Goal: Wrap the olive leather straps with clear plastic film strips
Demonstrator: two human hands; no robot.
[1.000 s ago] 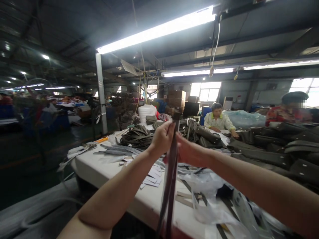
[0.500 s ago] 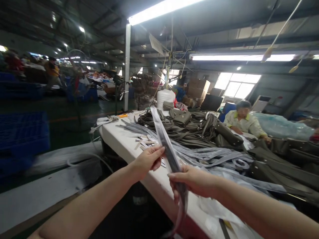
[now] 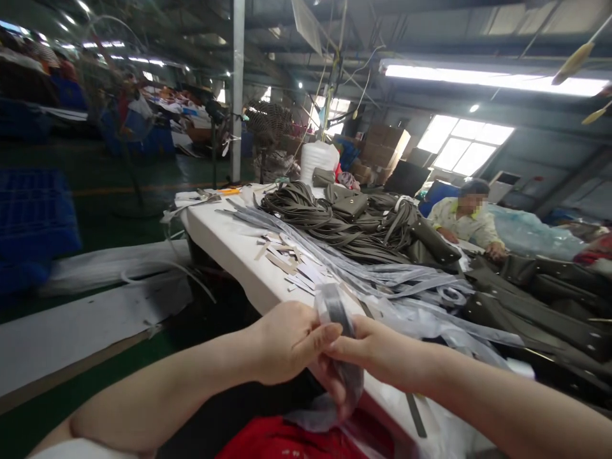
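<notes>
A dark strap in a clear plastic sleeve (image 3: 335, 305) is bent into a curve between my hands, above the table's near edge. My left hand (image 3: 296, 338) is closed on it from the left, with the thumb across the front. From the right, my right hand (image 3: 363, 349) also grips the strap, and the two thumbs meet. Part of the strap is hidden behind my fingers. Beyond my hands lie several more sleeved straps (image 3: 382, 274) on the white table (image 3: 224, 233). Small cut strips (image 3: 282, 255) are scattered to their left.
A heap of dark straps (image 3: 310, 220) and dark bags (image 3: 521, 299) covers the far and right side. A white roll (image 3: 318, 166) stands at the back. Across the table a person (image 3: 466, 220) works. Blue crates (image 3: 36, 223) and a white sheet (image 3: 95, 331) are at left.
The strap stood long and straight up between my hands; now it is curled over. My hands have come together and the strap's upper end has dropped. The view has tilted downward.
</notes>
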